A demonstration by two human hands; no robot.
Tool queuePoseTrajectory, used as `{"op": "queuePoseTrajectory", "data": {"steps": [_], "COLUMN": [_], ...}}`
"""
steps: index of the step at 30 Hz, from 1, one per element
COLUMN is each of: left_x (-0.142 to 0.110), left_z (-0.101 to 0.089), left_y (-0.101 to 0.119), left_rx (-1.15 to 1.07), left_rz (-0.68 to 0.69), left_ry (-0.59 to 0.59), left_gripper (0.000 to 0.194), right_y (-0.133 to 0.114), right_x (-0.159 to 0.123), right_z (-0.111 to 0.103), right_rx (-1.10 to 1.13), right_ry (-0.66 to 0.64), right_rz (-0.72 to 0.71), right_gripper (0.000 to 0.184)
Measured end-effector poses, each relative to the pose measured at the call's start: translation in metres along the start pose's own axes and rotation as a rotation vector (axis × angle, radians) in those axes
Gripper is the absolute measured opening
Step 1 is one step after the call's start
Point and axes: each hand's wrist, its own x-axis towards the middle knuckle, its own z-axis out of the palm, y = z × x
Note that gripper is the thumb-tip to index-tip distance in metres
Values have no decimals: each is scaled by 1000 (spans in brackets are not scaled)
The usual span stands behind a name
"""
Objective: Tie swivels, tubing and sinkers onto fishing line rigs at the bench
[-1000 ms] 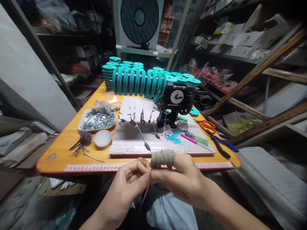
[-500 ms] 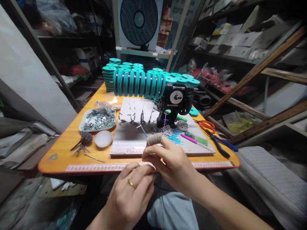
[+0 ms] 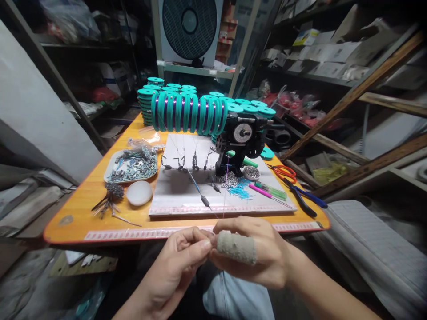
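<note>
My left hand (image 3: 182,262) and my right hand (image 3: 255,251) meet just in front of the table edge. Both are closed in a pinch, fingertips together, on thin fishing line (image 3: 223,204), most of it hidden by the fingers. A knitted grey sleeve (image 3: 236,247) wraps one finger of my right hand. Beyond the hands, a dark oval weight (image 3: 205,201) hangs on a line below a row of blue stoppers (image 3: 195,182). Teal foam spools (image 3: 189,112) wound with purple line sit on a black winding machine (image 3: 238,140).
A white tray of small parts (image 3: 111,178), a white round dish (image 3: 139,193) and a grey bundle (image 3: 114,192) lie left. A grey board (image 3: 173,195) bears beads, blue bits (image 3: 242,191) and a pink-handled tool (image 3: 260,190). Orange-handled scissors (image 3: 283,172) and pliers (image 3: 305,200) lie right.
My right hand reached up over the weight, then came back down to my left hand. My left hand turned from knuckles up to thumb up. The weight is in view again.
</note>
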Motion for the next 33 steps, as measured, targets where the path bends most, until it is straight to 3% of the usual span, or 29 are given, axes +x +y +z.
{"op": "queuePoseTrajectory", "data": {"steps": [2,5,7,9,11,13,15,17,18,22,24,28,33], "left_x": [-1,-1,-2,-2,-3,-3,-3,-4,-4,-6,-5,-2,1], "left_z": [-2,-5,-6,-7,-9,-10,-9,-8,-7,-5,-5,-3,-4], "left_y": [-1,-1,-2,-5,-7,-7,-6,-5,-4,-4,-4,-6,-7], "left_rx": [88,371,688,1062,1384,1588,1658,1561,1443,658,307,5,148], "left_rz": [45,203,453,838,1190,1370,1415,1327,1205,429,170,3,82], "left_ry": [-5,18,78,161,174,106,27,41,71,133,95,45,29], "left_gripper": [20,18,15,13,20,22,20,20,20,14,17,23,21], "right_y": [-1,-4,-6,-5,-4,-2,-1,0,0,1,3,4,-3], "right_x": [0,0,2,6,12,17,18,16,15,8,5,2,0], "right_z": [-4,-5,-2,3,8,13,15,13,12,2,-1,0,-5], "right_rx": [60,229,283,249,164,83,37,26,19,30,67,115,165], "right_ry": [5,-31,-3,71,97,61,34,53,81,22,-59,-57,-34], "right_rz": [40,227,304,307,304,331,333,316,287,26,-43,20,125], "right_gripper": [10,9,11,17,21,21,20,18,16,16,17,13,6]}}
